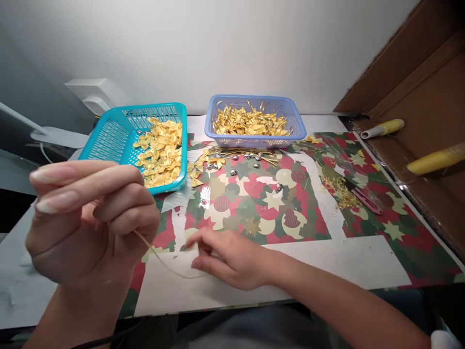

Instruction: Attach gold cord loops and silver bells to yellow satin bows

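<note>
My left hand (98, 218) is raised close to the camera at the left, fingers folded and thumb against fingertips, shut on a thin pale gold cord (160, 259). The cord hangs from beneath the curled fingers and sags rightward toward my right hand (228, 259). That hand is low over the white strip at the table's front, its thumb and slightly blurred index finger apart. Where the cord's far end lies under it is hidden. Behind stands a teal basket (183, 145) holding yellow ribbon bows (162, 150). Small silver bells (233, 172) lie scattered on the patterned covering.
A blue basket (254, 141) of bows with gold loops stands against the wall. Gold cords (250, 154) lie before it. At right are a pink-handled cutter (366, 201), yellow scraps (341, 194) and a cardboard panel (417, 92) with yellow rolls (436, 160).
</note>
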A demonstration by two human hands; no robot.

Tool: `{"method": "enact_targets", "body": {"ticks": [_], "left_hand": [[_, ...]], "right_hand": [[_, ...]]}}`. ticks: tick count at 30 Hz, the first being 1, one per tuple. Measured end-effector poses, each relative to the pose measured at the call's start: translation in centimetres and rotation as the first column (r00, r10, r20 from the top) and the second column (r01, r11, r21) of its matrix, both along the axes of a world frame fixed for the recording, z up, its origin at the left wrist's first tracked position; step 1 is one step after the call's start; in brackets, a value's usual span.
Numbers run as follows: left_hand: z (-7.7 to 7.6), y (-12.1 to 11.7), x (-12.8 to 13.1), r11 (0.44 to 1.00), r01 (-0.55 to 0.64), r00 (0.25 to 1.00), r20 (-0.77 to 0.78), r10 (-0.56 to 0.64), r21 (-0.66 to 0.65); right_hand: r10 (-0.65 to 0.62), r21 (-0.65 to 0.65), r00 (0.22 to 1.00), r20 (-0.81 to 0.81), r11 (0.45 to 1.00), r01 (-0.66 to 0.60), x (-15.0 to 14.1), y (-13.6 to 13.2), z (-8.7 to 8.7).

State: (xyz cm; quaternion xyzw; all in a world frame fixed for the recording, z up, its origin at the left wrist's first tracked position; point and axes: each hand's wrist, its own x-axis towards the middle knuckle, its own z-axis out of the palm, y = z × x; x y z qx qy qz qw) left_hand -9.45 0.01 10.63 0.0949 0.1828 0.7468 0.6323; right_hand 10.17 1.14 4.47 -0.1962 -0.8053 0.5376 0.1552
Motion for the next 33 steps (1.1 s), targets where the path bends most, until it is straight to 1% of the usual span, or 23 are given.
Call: {"method": "enact_targets", "body": {"ticks": [2, 4, 5, 7, 9, 11, 12, 13, 15, 16, 18, 20, 21, 23, 26, 28, 30, 33], "left_hand": [[-0.2, -0.5, -0.1, 0.998, 0.026, 1.0, -0.012, -0.026, 0.062], [-0.7, -1.2, -0.4, 0.998, 0.004, 1.0, -0.02, -0.003, 0.059], [-1.2, -1.5, -0.5, 1.0, -0.015, 0.999, -0.028, 0.015, 0.026], [-2.3, -2.1, -0.4, 0.994, -0.071, 0.996, -0.055, 0.067, -0.084], [-3.3, -2.4, 0.2, 0.977, -0.092, 0.994, -0.077, 0.079, -0.191], [-4.2, -2.6, 1.1, 0.973, -0.08, 0.995, -0.083, 0.063, -0.217], [-4.5, -2.6, 1.5, 0.974, -0.059, 0.996, -0.08, 0.043, -0.217], [-4.6, -2.5, 2.0, 0.974, -0.025, 0.997, -0.082, 0.006, -0.226], [-4.8, -2.3, 2.7, 0.964, 0.045, 0.992, -0.104, -0.074, -0.263], [-4.8, -2.2, 3.0, 0.954, 0.068, 0.987, -0.121, -0.107, -0.292], [-4.8, -2.0, 3.3, 0.936, 0.087, 0.978, -0.147, -0.145, -0.342], [-4.7, -1.8, 3.6, 0.926, 0.1, 0.974, -0.152, -0.165, -0.365], [-4.7, -1.7, 3.7, 0.924, 0.111, 0.973, -0.15, -0.176, -0.365], [-4.6, -1.7, 4.0, 0.928, 0.135, 0.969, -0.15, -0.197, -0.348], [-4.4, -1.7, 4.5, 0.934, 0.169, 0.96, -0.161, -0.228, -0.315], [-4.3, -1.8, 4.8, 0.941, 0.174, 0.957, -0.175, -0.231, -0.291], [-4.2, -1.9, 5.0, 0.95, 0.164, 0.956, -0.193, -0.219, -0.267], [-4.3, -2.1, 4.9, 0.962, 0.123, 0.959, -0.222, -0.179, -0.243]], "right_hand": [[-0.017, -0.045, 1.0, 0.023, 0.999, 0.018, 1.2, 0.5, 0.5], [-0.048, -0.05, 0.997, 0.058, 0.997, 0.051, 2.9, 1.3, 1.0], [-0.053, -0.052, 0.994, 0.092, 0.997, 0.058, 3.9, 1.8, 1.3], [-0.071, -0.081, 0.986, 0.152, 0.993, 0.084, 5.6, 2.5, 1.7], [-0.072, -0.101, 0.97, 0.233, 0.99, 0.098, 6.7, 2.8, 2.0], [-0.034, -0.104, 0.941, 0.337, 0.992, 0.074, 7.4, 2.9, 2.2], [-0.036, -0.081, 0.922, 0.386, 0.994, 0.072, 7.6, 2.8, 2.3], [-0.064, -0.037, 0.907, 0.417, 0.995, 0.087, 7.7, 2.8, 2.5], [-0.205, 0.102, 0.896, 0.394, 0.979, 0.179, 7.9, 2.6, 3.0], [-0.29, 0.177, 0.895, 0.339, 0.954, 0.242, 7.9, 2.6, 3.2], [-0.406, 0.274, 0.891, 0.203, 0.897, 0.346, 7.7, 2.5, 3.5], [-0.447, 0.303, 0.888, 0.109, 0.866, 0.398, 7.0, 2.3, 3.4], [-0.448, 0.297, 0.891, 0.078, 0.863, 0.408, 6.5, 2.2, 3.2], [-0.43, 0.25, 0.903, 0.015, 0.876, 0.413, 5.0, 1.8, 2.8], [-0.373, 0.161, 0.923, -0.099, 0.909, 0.385, 2.3, 1.3, 2.2], [-0.352, 0.139, 0.923, -0.157, 0.917, 0.374, 0.6, 1.0, 1.8], [-0.355, 0.144, 0.922, -0.156, 0.915, 0.376, -0.8, 0.9, 1.4], [-0.283, 0.167, 0.949, -0.135, 0.938, 0.304, -1.8, 1.1, 1.1]]}}
